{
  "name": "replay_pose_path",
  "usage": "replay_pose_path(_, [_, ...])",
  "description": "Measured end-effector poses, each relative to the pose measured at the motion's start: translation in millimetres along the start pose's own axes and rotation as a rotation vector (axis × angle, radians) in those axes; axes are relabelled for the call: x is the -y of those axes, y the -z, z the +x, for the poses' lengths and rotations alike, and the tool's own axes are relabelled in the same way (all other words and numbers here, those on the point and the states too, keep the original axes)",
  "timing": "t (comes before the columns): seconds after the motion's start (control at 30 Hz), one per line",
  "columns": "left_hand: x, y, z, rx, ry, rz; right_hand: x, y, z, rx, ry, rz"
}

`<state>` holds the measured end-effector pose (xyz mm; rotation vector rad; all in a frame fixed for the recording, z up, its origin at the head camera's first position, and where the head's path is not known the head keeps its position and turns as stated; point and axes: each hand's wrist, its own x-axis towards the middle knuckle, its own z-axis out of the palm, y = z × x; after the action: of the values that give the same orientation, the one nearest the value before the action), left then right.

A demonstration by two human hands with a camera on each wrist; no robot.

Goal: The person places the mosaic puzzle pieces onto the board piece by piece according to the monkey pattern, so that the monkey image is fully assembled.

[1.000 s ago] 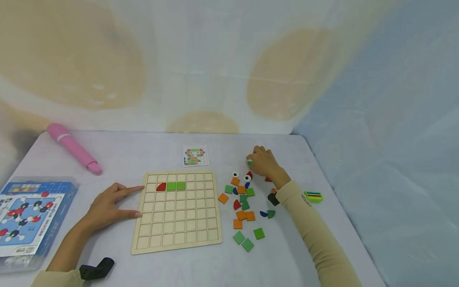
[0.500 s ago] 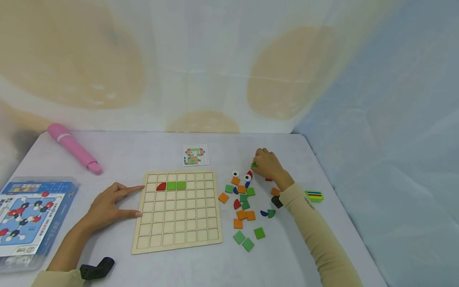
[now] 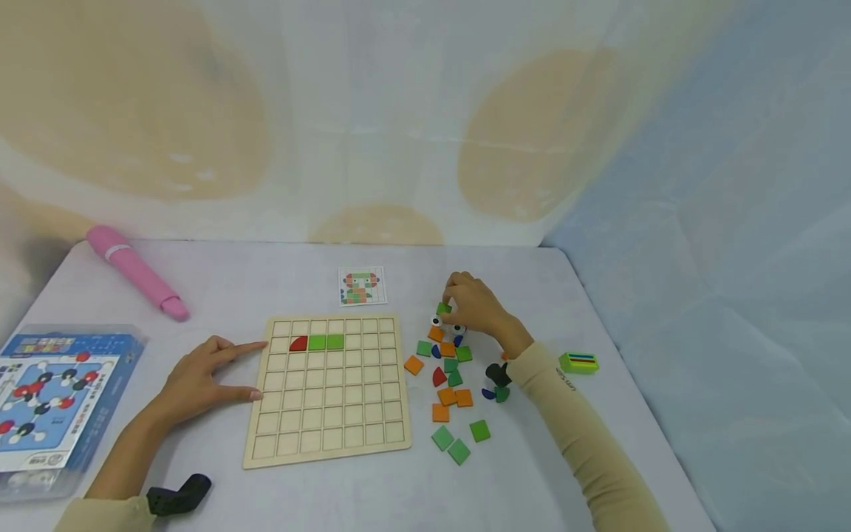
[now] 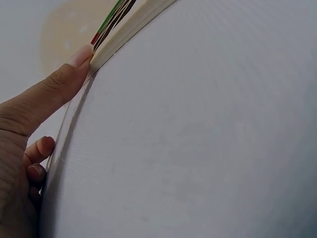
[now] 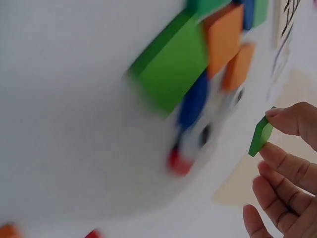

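A pale wooden grid board [image 3: 332, 399] lies on the table, with a red quarter-circle tile [image 3: 298, 343] and two green square tiles [image 3: 326, 342] side by side in its second row. My left hand [image 3: 206, 378] rests at the board's left edge, index finger and thumb stretched out and touching it. My right hand [image 3: 479, 307] is above the far end of the loose tiles. Between thumb and index finger it pinches a green square tile [image 5: 261, 133], held clear of the table in the right wrist view. Below that hand are two eye tiles, partly covered in the head view.
Loose orange, green, red and blue tiles [image 3: 448, 397] are spread right of the board. A small pattern card [image 3: 362, 286] lies behind it. A pink cylindrical object [image 3: 138, 273] and a boxed molecule set [image 3: 60, 406] are at left; a lime-green block [image 3: 579, 362] is at right.
My right hand, holding the green tile, has moved left and now hovers over the eye tiles. My left hand keeps its place at the board's edge.
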<state>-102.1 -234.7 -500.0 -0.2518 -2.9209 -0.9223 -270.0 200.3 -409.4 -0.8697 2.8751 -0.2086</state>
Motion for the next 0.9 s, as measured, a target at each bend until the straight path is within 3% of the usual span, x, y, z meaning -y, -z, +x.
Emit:
replay_pose_path(0.23, [1.4,0.4,-1.2,0.0,0.009,0.001,55,-7,18.4,0.039,0.193,-0.049])
replay_pose_path(0.5, [0.2,0.3,-2.9,0.013,0.015,-0.015,106,-22,33.2,0.103,0.325,-0.094])
replay_pose_path(0.67, [-2.7,-2.6,-3.3,0.0,0.001,-0.005,123,-28,32.7,0.12,0.344,-0.115])
replay_pose_path(0.9, [-4.3,-1.6,-2.0,-0.009,-0.026,0.02,125,-31,28.1,0.074,0.306,-0.091])
